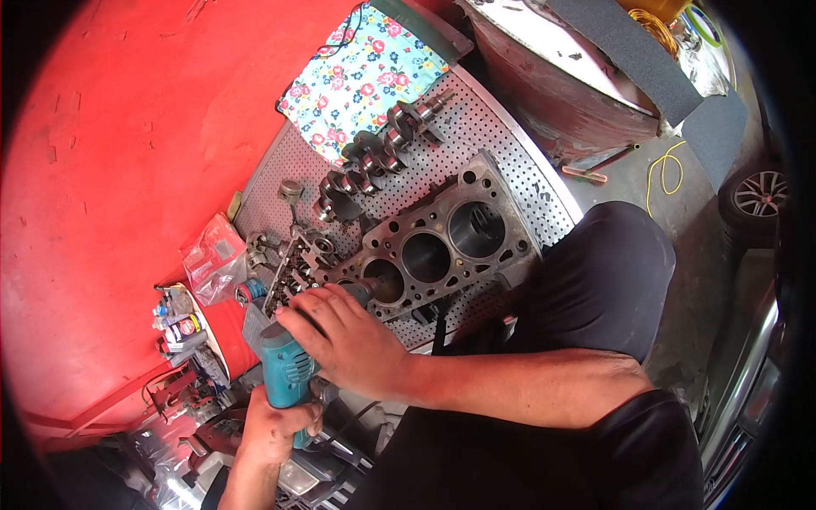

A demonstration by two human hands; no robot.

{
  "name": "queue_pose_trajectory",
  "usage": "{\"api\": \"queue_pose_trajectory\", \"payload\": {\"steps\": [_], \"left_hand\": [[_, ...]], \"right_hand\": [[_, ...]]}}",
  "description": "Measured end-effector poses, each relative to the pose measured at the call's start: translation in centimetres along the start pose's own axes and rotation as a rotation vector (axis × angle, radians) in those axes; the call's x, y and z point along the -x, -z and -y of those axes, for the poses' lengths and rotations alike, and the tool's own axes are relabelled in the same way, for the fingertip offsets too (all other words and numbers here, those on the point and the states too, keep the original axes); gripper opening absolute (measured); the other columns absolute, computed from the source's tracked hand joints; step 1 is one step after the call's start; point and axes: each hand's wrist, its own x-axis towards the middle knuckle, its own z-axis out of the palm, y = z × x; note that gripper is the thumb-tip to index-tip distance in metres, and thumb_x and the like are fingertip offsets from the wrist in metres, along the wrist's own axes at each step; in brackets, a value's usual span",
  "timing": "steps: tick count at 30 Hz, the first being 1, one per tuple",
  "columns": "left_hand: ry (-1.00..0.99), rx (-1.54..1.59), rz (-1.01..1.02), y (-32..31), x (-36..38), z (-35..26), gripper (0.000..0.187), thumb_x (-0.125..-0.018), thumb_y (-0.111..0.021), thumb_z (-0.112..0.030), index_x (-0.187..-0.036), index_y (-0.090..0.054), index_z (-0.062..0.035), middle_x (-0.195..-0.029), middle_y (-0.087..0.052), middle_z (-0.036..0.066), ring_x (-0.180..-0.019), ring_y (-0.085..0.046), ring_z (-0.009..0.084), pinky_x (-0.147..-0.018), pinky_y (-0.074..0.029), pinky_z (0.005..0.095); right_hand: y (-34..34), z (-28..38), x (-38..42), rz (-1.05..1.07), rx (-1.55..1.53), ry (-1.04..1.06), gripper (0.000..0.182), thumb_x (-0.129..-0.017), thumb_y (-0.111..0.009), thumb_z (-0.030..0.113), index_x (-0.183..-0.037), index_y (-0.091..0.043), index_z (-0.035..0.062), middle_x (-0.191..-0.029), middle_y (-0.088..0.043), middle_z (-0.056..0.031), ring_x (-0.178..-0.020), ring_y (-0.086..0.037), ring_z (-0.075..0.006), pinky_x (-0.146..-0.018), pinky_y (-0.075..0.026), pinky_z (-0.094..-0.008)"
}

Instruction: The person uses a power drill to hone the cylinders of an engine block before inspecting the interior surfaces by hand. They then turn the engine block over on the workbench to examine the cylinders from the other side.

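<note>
A teal and grey power drill (pixel 287 374) is in both my hands. My left hand (pixel 276 425) wraps around its handle from below. Over the front of its body curls my right hand (pixel 348 336), back upward, hiding part of the housing. The drill's front end points at a bore of the engine block (pixel 439 223), and a shaft (pixel 374 283) reaches into that bore; what is on its end is hidden. Two other bores to the right show dark walls. The block lies with its bored face up on a perforated metal table (pixel 501 144).
A crankshaft (pixel 374 157) lies behind the block, beside a flowered cloth (pixel 365 81). A piston with rod (pixel 291 189), a cylinder-head-like part (pixel 293 270) and a plastic bag (pixel 212 255) are at the left. My bent knee (pixel 612 272) is close to the table's right edge. A yellow cord (pixel 665 170) lies on the floor.
</note>
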Motion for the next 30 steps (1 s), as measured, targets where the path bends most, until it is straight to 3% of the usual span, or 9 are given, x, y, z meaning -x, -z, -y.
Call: {"api": "queue_pose_trajectory", "payload": {"steps": [4, 10, 14, 17, 26, 27, 30], "left_hand": [[-0.005, -0.031, -0.008, 0.2, -0.7, 0.7, 0.032, -0.067, -0.067, 0.005, -0.098, -0.060, 0.0059, -0.068, -0.060, 0.012, -0.049, -0.056, 0.0221, -0.052, -0.049, 0.0354], [-0.022, -0.009, -0.044, 0.7, 1.3, 0.0, 0.026, -0.069, -0.067, 0.005, -0.094, -0.064, 0.0078, -0.073, -0.063, 0.012, -0.055, -0.059, 0.0197, -0.054, -0.049, 0.0337], [0.004, 0.004, -0.026, 0.8, 0.5, 0.4, 0.025, -0.069, -0.067, 0.005, -0.094, -0.064, 0.0073, -0.073, -0.064, 0.012, -0.055, -0.059, 0.0204, -0.054, -0.048, 0.0339], [0.020, -0.027, -0.006, 0.6, -0.9, 1.0, 0.035, -0.067, -0.069, 0.004, -0.101, -0.060, 0.0055, -0.067, -0.059, 0.012, -0.050, -0.056, 0.0222, -0.052, -0.049, 0.0355], [-0.010, 0.068, -0.015, 0.9, 0.7, 0.5, 0.030, -0.069, -0.066, 0.007, -0.099, -0.062, 0.0072, -0.071, -0.062, 0.012, -0.053, -0.058, 0.0204, -0.053, -0.049, 0.0334], [-0.021, -0.005, -0.039, 0.8, 0.8, 0.4, 0.034, -0.068, -0.070, 0.001, -0.100, -0.059, 0.0042, -0.067, -0.058, 0.012, -0.050, -0.054, 0.0219, -0.052, -0.049, 0.0354], [-0.014, 0.029, -0.039, 0.6, 1.0, 0.2, 0.034, -0.067, -0.070, 0.001, -0.100, -0.059, 0.0037, -0.068, -0.059, 0.012, -0.051, -0.055, 0.0224, -0.052, -0.049, 0.0358]], "right_hand": [[0.1, -0.1, 0.1, 0.017, 0.028, -0.013, 0.077, -0.074, -0.076, 0.012, -0.144, -0.045, 0.0008, -0.133, -0.053, -0.0213, -0.127, -0.054, -0.0405, -0.115, -0.040, -0.0550], [0.2, 1.2, -0.5, -0.037, 0.057, 0.032, 0.067, -0.079, -0.069, 0.010, -0.142, -0.048, 0.0009, -0.131, -0.055, -0.0214, -0.125, -0.056, -0.0396, -0.114, -0.042, -0.0530], [0.1, 0.8, -0.5, -0.028, 0.027, 0.009, 0.066, -0.080, -0.068, 0.011, -0.142, -0.048, 0.0012, -0.130, -0.056, -0.0219, -0.125, -0.056, -0.0394, -0.114, -0.043, -0.0521], [0.0, 0.0, 0.0, 0.006, 0.042, -0.007, 0.064, -0.083, -0.065, 0.012, -0.143, -0.047, 0.0014, -0.130, -0.056, -0.0223, -0.125, -0.056, -0.0393, -0.114, -0.042, -0.0519], [-0.2, 1.2, -0.3, 0.002, 0.093, 0.026, 0.058, -0.091, -0.056, 0.018, -0.146, -0.045, 0.0015, -0.133, -0.056, -0.0239, -0.127, -0.056, -0.0414, -0.115, -0.041, -0.0533], [-0.2, 1.4, -0.4, -0.007, 0.092, 0.024, 0.058, -0.092, -0.056, 0.018, -0.146, -0.045, 0.0018, -0.133, -0.056, -0.0241, -0.127, -0.056, -0.0415, -0.116, -0.041, -0.0533], [0.0, 1.4, -0.4, -0.011, 0.095, 0.018, 0.058, -0.092, -0.056, 0.019, -0.147, -0.045, 0.0025, -0.133, -0.056, -0.0240, -0.126, -0.057, -0.0417, -0.116, -0.041, -0.0536]]}}
